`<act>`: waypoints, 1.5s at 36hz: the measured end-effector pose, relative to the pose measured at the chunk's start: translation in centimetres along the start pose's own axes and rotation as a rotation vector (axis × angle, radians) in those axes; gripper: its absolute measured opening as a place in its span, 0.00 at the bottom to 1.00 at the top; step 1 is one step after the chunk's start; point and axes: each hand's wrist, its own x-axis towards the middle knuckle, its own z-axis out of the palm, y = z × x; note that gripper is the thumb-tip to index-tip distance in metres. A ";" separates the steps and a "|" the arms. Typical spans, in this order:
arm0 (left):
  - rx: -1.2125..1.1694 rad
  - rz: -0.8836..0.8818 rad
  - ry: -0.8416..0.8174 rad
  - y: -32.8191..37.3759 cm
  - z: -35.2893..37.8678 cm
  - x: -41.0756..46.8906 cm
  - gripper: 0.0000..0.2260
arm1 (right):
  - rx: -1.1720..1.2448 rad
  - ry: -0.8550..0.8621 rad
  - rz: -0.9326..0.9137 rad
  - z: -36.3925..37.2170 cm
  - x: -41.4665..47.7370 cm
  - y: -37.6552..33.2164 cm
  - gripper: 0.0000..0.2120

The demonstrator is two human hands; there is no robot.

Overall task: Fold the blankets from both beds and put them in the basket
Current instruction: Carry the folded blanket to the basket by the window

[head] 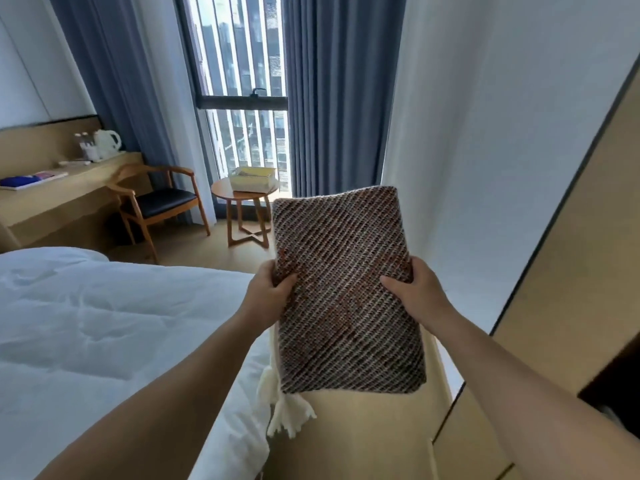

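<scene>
Folding looks done; carry step. Your left grip point(272, 289) and right grip point(414, 289) clasp the folded brown-and-cream woven blanket point(346, 306) mid-air, right of the white bed point(104, 323). Next: walk to the far pale-yellow rectangular basket point(251, 181) and lower it in.

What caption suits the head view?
Left hand and right hand hold a folded blanket beside the bed; basket sits on the table.

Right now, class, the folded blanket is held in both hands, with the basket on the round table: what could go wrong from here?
1. The left hand and right hand grip the blanket only at its side edges, so the folds could slip open on the way.
2. The tassels hang loose below it and might snag on the bed corner.
3. The basket sits on a round table; pushing the blanket in might slide it off.
</scene>
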 end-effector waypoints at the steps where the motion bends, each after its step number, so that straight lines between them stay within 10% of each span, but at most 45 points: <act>1: 0.000 0.006 -0.012 0.3 0.9 0.3 0.13 | -0.017 0.021 0.010 -0.8 0.2 0.5 0.25; 54: -0.036 0.072 0.074 -4.3 12.5 56.8 0.08 | 0.134 0.143 -0.078 7.2 57.3 7.1 0.18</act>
